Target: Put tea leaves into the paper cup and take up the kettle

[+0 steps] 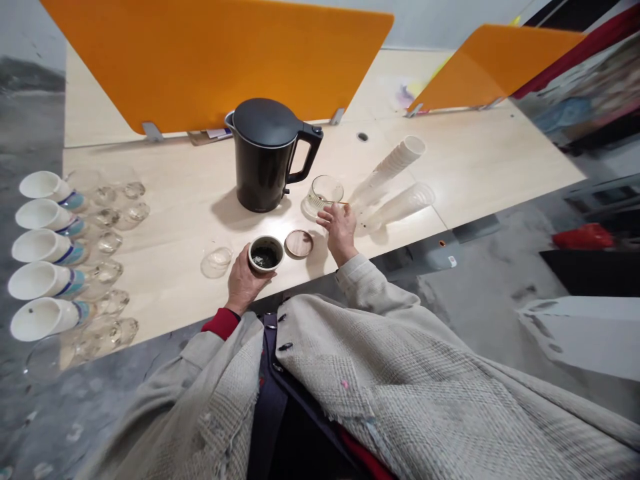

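A person's left hand [246,283] grasps a small, round white cup [281,252] of dark leaves [265,257] near the pale wooden table's [185,200] front edge; probably light, rigid and breakable, it suits a grip around its wall. The right hand [341,230] hovers by a clear, ribbed glass [313,194], fingers loosely curled, any pinch indiscernible.
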The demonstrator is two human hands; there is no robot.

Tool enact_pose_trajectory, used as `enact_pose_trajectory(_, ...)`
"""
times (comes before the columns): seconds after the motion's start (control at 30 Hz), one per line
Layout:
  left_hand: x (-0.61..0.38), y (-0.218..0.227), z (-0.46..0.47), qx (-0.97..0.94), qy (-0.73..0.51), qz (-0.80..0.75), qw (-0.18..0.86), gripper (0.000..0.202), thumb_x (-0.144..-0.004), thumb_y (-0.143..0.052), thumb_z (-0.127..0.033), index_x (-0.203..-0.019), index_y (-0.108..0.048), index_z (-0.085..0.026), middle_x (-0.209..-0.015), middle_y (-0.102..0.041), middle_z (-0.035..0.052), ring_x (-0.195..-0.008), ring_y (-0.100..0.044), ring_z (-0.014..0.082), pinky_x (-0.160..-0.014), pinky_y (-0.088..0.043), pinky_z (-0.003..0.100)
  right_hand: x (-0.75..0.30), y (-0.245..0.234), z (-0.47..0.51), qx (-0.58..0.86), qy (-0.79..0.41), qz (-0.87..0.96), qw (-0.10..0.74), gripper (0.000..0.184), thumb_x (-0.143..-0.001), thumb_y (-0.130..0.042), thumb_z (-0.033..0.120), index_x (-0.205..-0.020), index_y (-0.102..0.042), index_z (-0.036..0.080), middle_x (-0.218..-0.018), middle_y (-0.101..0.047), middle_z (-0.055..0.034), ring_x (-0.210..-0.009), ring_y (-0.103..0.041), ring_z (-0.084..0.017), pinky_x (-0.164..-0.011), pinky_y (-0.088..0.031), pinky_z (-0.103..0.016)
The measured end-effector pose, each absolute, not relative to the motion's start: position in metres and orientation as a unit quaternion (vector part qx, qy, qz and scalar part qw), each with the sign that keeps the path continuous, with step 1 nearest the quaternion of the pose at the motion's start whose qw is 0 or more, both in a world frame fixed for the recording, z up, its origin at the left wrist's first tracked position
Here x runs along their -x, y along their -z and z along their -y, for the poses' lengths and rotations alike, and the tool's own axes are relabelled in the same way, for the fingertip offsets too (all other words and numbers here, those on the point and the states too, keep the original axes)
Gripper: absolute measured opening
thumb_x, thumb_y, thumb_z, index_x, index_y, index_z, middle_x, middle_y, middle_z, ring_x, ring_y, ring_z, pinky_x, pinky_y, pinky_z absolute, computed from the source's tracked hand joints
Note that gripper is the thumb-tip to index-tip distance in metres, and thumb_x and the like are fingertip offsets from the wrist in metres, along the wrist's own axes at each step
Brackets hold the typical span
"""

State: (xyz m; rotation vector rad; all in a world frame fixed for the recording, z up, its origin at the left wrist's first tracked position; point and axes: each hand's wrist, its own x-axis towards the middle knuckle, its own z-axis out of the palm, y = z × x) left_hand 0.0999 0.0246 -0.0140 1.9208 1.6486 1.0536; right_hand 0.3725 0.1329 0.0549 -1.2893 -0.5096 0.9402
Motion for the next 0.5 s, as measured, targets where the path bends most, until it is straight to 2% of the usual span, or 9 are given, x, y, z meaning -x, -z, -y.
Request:
enact_pose_trajectory(0.1, -0.101, 0.013, -0.024, -0.684, -0.378, -0.591, 0.199, 0.106, -0.071, -0.097, -0.047, -0.158, -0.044, -0.022, -0.150, -0.067, 0.0173, -0.135, -0.069, 0.0366, -0.114, -0.059, 0.047, -0.376, -0.059, -0.146, 0.580, -0.399, 0.208, 0.679, 0.031, -0.101, -0.066, 0.040, -0.118, -0.041, 0.030, -0.086, -0.063, 0.0080, -0.066, -0.069, -0.010, -0.057, -0.058, -0.021)
enact_pose_trajectory(0.23, -0.101, 0.010, -0.024, -0.682, -0.365, -0.597, 0.213, 0.108, -0.069, -0.099, -0.046, -0.159, -0.044, -0.022, -0.150, -0.067, 0.0170, -0.136, -0.068, 0.0366, -0.115, -0.058, 0.047, -0.377, -0.057, -0.157, 0.595, -0.377, 0.231, 0.671, 0.018, -0.106, -0.059, 0.040, -0.108, -0.048, 0.027, -0.083, -0.061, 0.0073, -0.064, -0.067, -0.009, -0.056, -0.058, -0.019)
enact_pose_trajectory(0.37, -0.101, 0.007, -0.025, -0.684, -0.350, -0.602, 0.218, 0.110, -0.067, -0.100, -0.046, -0.158, -0.044, -0.020, -0.148, -0.067, 0.0181, -0.139, -0.066, 0.0379, -0.118, -0.056, 0.048, -0.378, -0.058, -0.153, 0.606, -0.337, 0.294, 0.658, 0.023, -0.108, -0.055, 0.047, -0.102, -0.053, 0.025, -0.079, -0.061, 0.0067, -0.061, -0.065, -0.008, -0.055, -0.057, -0.020)
enact_pose_trajectory(0.5, -0.100, 0.007, -0.024, -0.685, -0.341, -0.603, 0.226, 0.110, -0.067, -0.100, -0.047, -0.158, -0.044, -0.020, -0.149, -0.067, 0.0175, -0.139, -0.066, 0.0372, -0.119, -0.055, 0.047, -0.378, -0.088, -0.120, 0.594, -0.269, 0.394, 0.647, 0.031, -0.109, -0.054, 0.056, -0.105, -0.061, 0.026, -0.082, -0.064, 0.0045, -0.063, -0.064, -0.008, -0.062, -0.059, -0.022)
